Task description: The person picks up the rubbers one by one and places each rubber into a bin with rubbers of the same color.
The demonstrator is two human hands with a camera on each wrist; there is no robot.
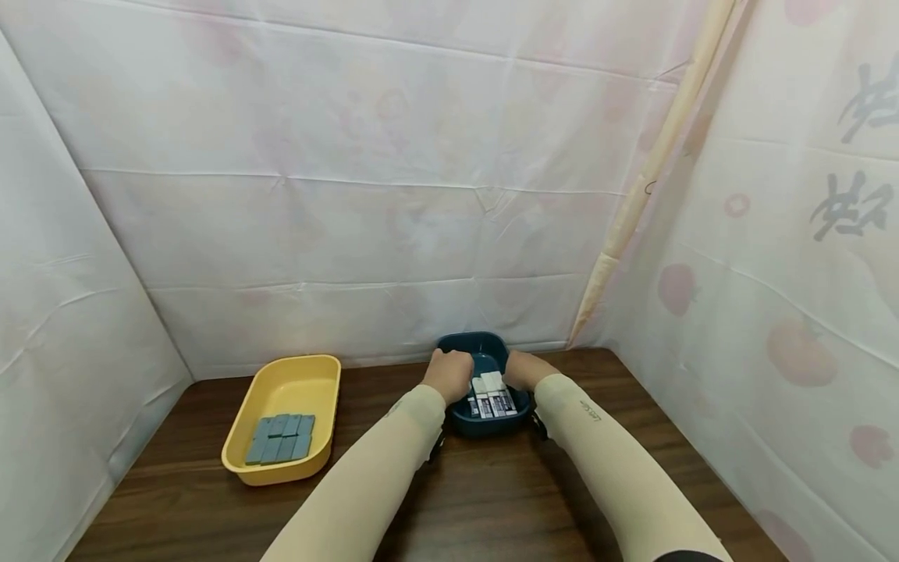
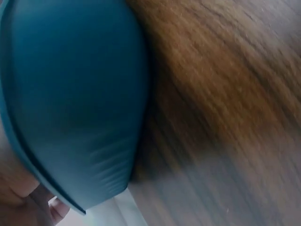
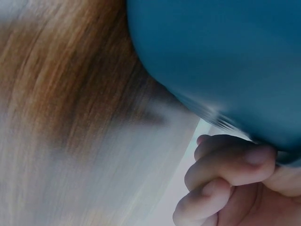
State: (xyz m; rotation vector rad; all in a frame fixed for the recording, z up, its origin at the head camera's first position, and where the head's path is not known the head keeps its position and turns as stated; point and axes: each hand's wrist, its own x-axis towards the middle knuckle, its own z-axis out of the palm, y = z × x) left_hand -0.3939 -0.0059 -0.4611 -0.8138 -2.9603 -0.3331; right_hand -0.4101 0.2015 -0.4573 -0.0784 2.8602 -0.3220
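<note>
A dark blue plastic basin (image 1: 485, 427) stands near the back of the table. White erasers (image 1: 495, 398) with dark printed labels lie side by side inside it. My left hand (image 1: 449, 375) is at the basin's left rim, fingers curled against it; in the left wrist view the basin's outer wall (image 2: 80, 94) hides part of that hand. On the opposite side my right hand (image 1: 525, 370) grips the right rim. Its curled fingers (image 3: 230, 162) press up by the basin's wall in the right wrist view, and the thumb is hidden.
To the left stands a yellow basin (image 1: 330, 390) with several grey-green blocks (image 1: 281, 439) laid in two rows. Dark wood-grain table (image 1: 485, 499) lies under everything. White printed curtains (image 1: 365, 234) enclose the back and sides, and a covered pole (image 1: 632, 203) rises at the back right.
</note>
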